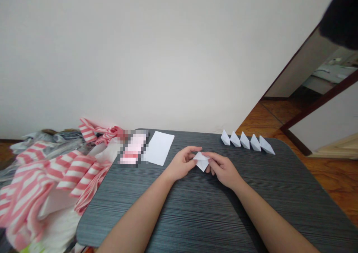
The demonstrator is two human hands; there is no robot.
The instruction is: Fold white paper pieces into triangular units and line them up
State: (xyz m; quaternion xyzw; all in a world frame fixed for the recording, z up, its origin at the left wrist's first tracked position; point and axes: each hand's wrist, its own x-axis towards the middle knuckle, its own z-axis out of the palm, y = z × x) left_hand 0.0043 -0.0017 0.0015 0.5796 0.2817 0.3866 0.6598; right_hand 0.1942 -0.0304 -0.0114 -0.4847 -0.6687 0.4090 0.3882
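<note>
A small folded white paper [202, 162], diamond-shaped with a crease across it, is held between my two hands over the middle of the dark table. My left hand [183, 163] pinches its left corner between thumb and fingers. On the other side, my right hand [222, 168] grips the right corner, some of its fingers curled beneath. At the back right, several folded paper boats [245, 140] stand in a slanting row. A flat stack of white paper [160, 148] lies to the left, beyond my left hand.
A blurred-out phone-like object [133, 148] lies left of the paper stack. Heaped clothes with red-and-white stripes [67, 171] crowd the table's left side. A white wall [167, 59] rises behind the dark table [195, 215]; wooden floor [332, 174] and a doorway are to the right.
</note>
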